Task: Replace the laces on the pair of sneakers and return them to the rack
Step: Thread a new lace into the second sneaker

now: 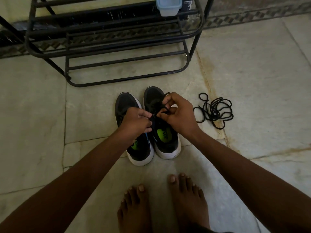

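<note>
Left sneaker [133,132] beside its mate on the floor; left hand [134,122] and right hand [176,113] both pinching the lace [165,109] over the right sneaker [165,142]; lacing underway, I'd say; next, careful threading; spare laces [214,111] lie rightward.

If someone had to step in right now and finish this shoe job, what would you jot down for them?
Left hand: pinching the lace of the right sneaker.
Right hand: pinching the same lace, mid-tie.
Both sneakers sit side by side on the floor before the rack; the left sneaker is partly hidden.
Loose laces lie coiled to the right.
Left: finish lacing, check the other shoe, put the pair on the rack.
</note>
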A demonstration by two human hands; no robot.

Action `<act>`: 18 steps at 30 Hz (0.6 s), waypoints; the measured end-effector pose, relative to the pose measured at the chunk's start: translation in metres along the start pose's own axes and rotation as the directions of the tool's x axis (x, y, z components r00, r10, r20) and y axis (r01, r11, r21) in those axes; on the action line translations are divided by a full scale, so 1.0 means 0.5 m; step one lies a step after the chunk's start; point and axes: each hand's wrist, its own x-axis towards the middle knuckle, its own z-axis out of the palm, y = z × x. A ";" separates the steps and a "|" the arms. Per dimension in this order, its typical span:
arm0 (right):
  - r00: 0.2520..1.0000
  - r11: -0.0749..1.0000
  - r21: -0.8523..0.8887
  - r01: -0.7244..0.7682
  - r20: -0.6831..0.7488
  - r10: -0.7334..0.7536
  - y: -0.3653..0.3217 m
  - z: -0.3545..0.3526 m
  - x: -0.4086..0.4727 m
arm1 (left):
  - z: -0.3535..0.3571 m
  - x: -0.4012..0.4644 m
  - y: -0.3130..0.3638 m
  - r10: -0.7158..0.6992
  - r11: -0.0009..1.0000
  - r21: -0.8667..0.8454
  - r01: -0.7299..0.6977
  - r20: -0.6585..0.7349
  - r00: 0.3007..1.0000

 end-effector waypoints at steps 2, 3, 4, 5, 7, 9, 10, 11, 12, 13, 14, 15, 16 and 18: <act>1.000 1.000 0.017 -0.012 -0.003 0.012 -0.004 -0.003 0.001 | 0.000 0.002 -0.001 -0.003 1.000 0.002 0.003 0.001 1.000; 1.000 1.000 0.021 -0.009 -0.008 0.009 -0.006 -0.004 0.001 | 0.000 0.002 -0.001 -0.004 1.000 0.003 0.003 0.004 1.000; 1.000 1.000 0.022 -0.005 -0.014 0.005 -0.007 -0.005 0.001 | 0.000 0.003 -0.001 -0.004 1.000 0.001 0.004 0.006 1.000; 1.000 1.000 0.023 -0.006 -0.019 0.006 -0.008 -0.005 0.000 | -0.001 0.003 -0.001 -0.005 1.000 -0.003 0.005 0.006 1.000; 1.000 1.000 0.028 -0.014 -0.027 0.014 -0.009 -0.005 -0.001 | -0.001 0.002 -0.001 -0.005 1.000 -0.005 0.005 0.004 1.000; 0.999 0.999 0.031 -0.016 -0.034 0.017 -0.008 -0.004 -0.002 | -0.002 0.003 -0.001 -0.006 1.000 -0.003 0.006 0.001 1.000; 0.999 0.999 0.032 -0.015 -0.037 0.016 -0.008 -0.004 -0.002 | -0.002 0.003 -0.001 -0.006 1.000 -0.003 0.006 0.001 1.000; 0.999 0.999 0.031 -0.013 -0.039 0.014 -0.008 -0.004 -0.002 | -0.001 0.003 -0.002 -0.006 1.000 -0.003 0.006 0.004 1.000; 0.999 1.000 0.029 -0.012 -0.040 0.013 -0.008 -0.004 -0.002 | -0.001 0.003 -0.001 -0.005 1.000 -0.001 0.005 0.006 1.000; 0.999 1.000 0.027 -0.011 -0.041 0.012 -0.009 -0.003 -0.003 | -0.001 0.003 -0.001 -0.004 1.000 0.004 0.004 0.007 1.000; 0.999 1.000 0.026 -0.010 -0.042 0.011 -0.010 -0.002 -0.004 | -0.002 0.002 -0.001 -0.002 1.000 0.008 0.002 0.007 1.000; 0.999 1.000 0.022 -0.008 -0.043 0.009 -0.011 0.000 -0.005 | -0.002 0.001 0.000 -0.001 1.000 0.007 0.001 0.007 1.000; 0.999 1.000 0.013 -0.006 -0.045 0.007 -0.012 0.002 -0.006 | -0.002 0.000 0.000 -0.002 1.000 0.001 0.002 0.007 1.000; 0.999 1.000 -0.005 -0.007 -0.054 0.007 -0.013 0.005 -0.007 | -0.002 -0.001 0.001 -0.006 1.000 -0.007 0.006 0.006 1.000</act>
